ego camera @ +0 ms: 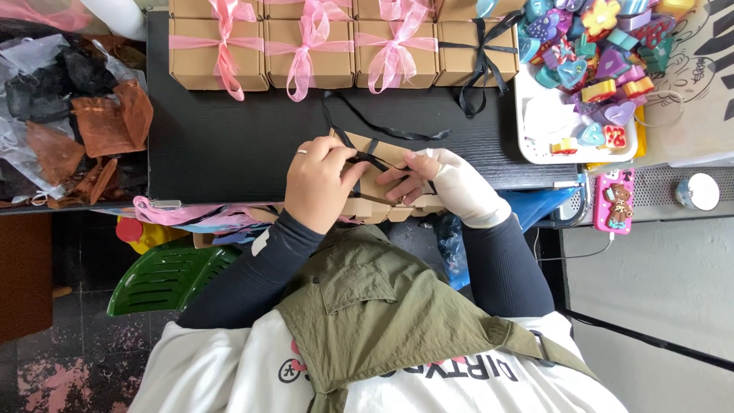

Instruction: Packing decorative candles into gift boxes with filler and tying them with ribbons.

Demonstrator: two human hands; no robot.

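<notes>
Black tabletop (229, 145) before us: five ribboned boxes (306, 46) already lined up at the back. Our left hand (319, 183) and right hand (443, 183) pinch the black ribbon (375, 126) over the kraft box (382, 164) at the near edge; its bow is not yet tied.

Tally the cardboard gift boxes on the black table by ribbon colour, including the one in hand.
Pink-ribbon boxes: 3 in the front row
Black-ribbon boxes: 2, one in the row, one held by both hands
Total: 5; a partly cropped row lies behind.
</notes>
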